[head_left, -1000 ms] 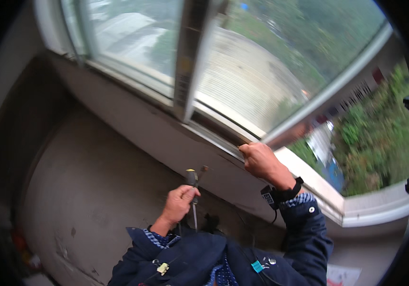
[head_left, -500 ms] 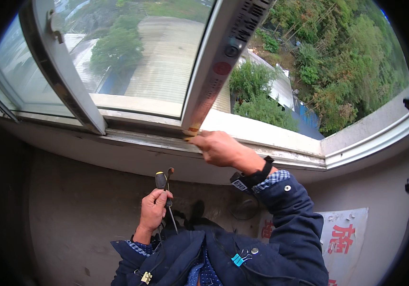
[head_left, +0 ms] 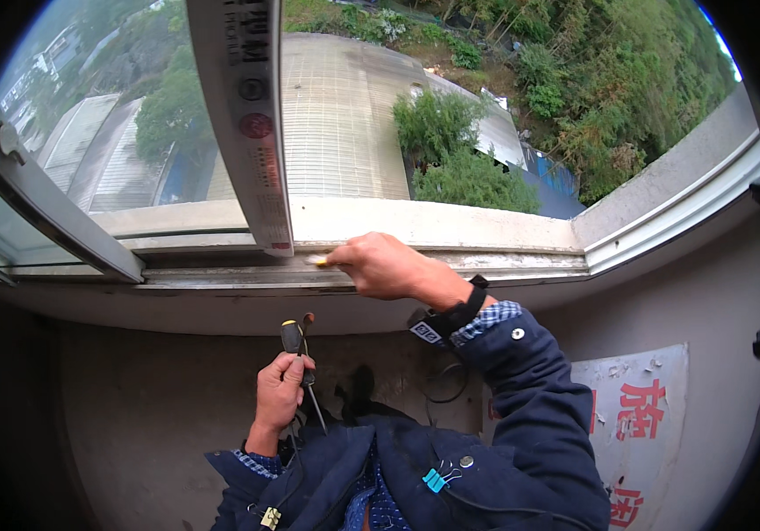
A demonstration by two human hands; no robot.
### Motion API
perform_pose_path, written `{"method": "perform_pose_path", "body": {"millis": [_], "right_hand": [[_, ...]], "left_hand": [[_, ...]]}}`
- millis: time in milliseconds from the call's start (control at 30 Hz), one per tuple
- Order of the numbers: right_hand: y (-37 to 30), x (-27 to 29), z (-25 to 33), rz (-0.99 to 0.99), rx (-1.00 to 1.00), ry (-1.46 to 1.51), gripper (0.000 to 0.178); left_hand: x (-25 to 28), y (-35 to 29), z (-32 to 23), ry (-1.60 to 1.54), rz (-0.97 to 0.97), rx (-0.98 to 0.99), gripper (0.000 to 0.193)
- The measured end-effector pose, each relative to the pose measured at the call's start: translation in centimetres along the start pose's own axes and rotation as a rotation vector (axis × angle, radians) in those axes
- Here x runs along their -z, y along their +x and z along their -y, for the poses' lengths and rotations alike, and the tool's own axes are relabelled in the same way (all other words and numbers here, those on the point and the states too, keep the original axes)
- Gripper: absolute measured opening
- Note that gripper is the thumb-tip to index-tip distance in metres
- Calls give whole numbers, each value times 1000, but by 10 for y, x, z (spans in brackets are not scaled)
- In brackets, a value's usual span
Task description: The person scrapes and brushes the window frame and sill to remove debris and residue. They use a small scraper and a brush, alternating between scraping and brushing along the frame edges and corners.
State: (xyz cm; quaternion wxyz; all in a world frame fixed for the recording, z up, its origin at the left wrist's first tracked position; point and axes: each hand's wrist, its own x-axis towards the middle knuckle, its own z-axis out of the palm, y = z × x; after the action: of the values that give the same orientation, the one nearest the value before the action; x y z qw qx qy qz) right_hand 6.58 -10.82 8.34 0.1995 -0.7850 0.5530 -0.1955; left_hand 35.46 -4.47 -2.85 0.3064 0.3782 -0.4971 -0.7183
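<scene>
My right hand (head_left: 384, 267) is closed around a small yellow tool (head_left: 320, 262) with a pale, blurred tip, perhaps a brush. That tip meets the window track (head_left: 451, 265) just right of the sliding sash's edge frame (head_left: 256, 142). Lower down, in front of my body, my left hand (head_left: 281, 389) grips a screwdriver (head_left: 291, 337) with a black and yellow handle, its metal shaft pointing down. Beside it in the same hand is a thin item with an orange-brown end (head_left: 308, 318); my fingers hide most of it.
Another upright frame bar (head_left: 53, 212) with a latch stands at the left. Beyond the pale outer ledge (head_left: 451, 221) lie roofs and trees, well below. A white sheet with red print (head_left: 637, 398) lies at the lower right. Cords and clips hang on my jacket.
The sash now stands further left, so the opening on its right is wider. My right hand has gone from the sash's lower corner to the track beside it. My left hand keeps its hold.
</scene>
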Motion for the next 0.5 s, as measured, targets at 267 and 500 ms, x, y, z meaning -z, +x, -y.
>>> {"method": "perform_pose_path", "body": {"millis": [267, 500], "right_hand": [[-36, 54, -16, 79, -181, -151, 28], [1, 13, -20, 68, -50, -55, 29]], "left_hand": [[-12, -5, 3, -13, -40, 40, 25], [-12, -6, 2, -26, -61, 9, 25]]}}
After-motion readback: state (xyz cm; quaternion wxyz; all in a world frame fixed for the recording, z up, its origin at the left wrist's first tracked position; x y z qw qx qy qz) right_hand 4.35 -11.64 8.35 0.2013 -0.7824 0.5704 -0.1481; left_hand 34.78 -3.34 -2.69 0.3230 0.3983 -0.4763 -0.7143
